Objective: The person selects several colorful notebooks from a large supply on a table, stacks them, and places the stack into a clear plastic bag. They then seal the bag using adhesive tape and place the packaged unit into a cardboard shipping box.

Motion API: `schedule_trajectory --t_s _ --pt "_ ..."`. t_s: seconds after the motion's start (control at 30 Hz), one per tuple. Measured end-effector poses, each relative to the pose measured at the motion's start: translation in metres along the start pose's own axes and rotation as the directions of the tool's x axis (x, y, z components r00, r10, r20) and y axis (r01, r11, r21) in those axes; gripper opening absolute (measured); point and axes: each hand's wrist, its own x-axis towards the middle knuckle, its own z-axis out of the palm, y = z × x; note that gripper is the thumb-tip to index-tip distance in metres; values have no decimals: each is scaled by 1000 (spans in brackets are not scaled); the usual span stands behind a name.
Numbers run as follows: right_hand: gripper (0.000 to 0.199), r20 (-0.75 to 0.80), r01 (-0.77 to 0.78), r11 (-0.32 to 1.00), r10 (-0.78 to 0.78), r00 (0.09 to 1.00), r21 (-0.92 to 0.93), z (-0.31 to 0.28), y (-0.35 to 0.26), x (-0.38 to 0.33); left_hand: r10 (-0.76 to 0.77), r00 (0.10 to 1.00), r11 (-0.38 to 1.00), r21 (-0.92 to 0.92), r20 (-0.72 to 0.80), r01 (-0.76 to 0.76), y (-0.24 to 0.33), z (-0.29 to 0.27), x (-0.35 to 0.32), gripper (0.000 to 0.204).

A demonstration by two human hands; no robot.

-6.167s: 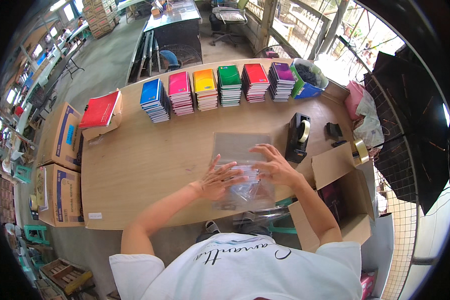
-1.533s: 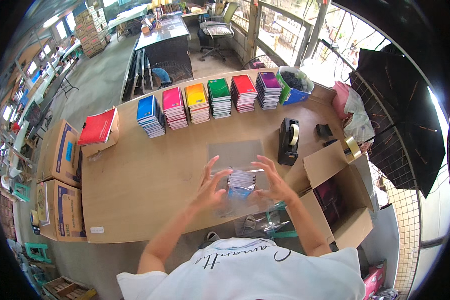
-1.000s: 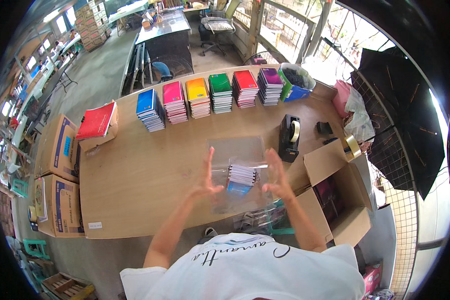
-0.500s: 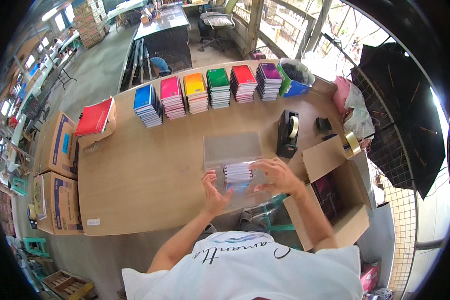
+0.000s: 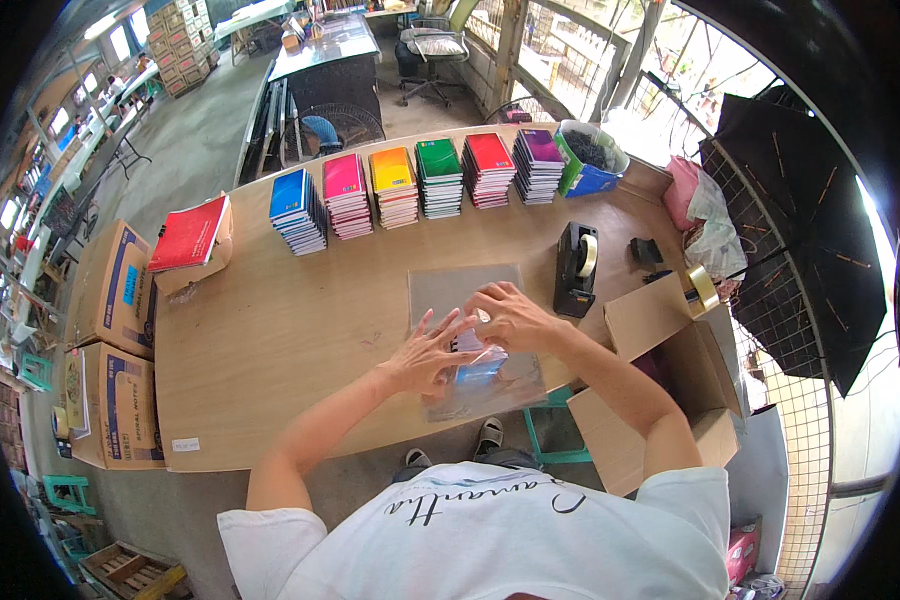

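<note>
A small bundle of notebooks with a blue lower side (image 5: 482, 370) lies at the table's near edge, mostly hidden under my hands. Clear plastic sheets or bags (image 5: 462, 287) spread beneath and around it. Over the bundle's left side is my left hand (image 5: 428, 355), fingers spread, fingertips close to the right hand. My right hand (image 5: 513, 318) bends over the top of the bundle with its fingers drawn together. Whatever is between those fingertips is too small to make out.
Notebook stacks in blue, pink, yellow, green, red and purple (image 5: 539, 165) line the far edge. A tape dispenser (image 5: 576, 270) stands right of the plastic, an open carton (image 5: 705, 365) beyond it. Red books (image 5: 192, 232) and closed cartons (image 5: 120, 405) are at the left.
Both hands have come together over the bundle. My left hand moved up and right with its fingers spreading; my right hand moved left and up, covering the white page edges.
</note>
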Motion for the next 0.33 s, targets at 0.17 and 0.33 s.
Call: schedule_trajectory --t_s 0.17,0.33 --pt "63 -33 -263 835 317 948 483 59 14 -20 -13 997 999 -31 -72 11 -13 24 0 78" --pt "96 369 -549 144 599 711 823 95 25 -42 -94 884 989 -145 -457 30 -9 52 -4 71"
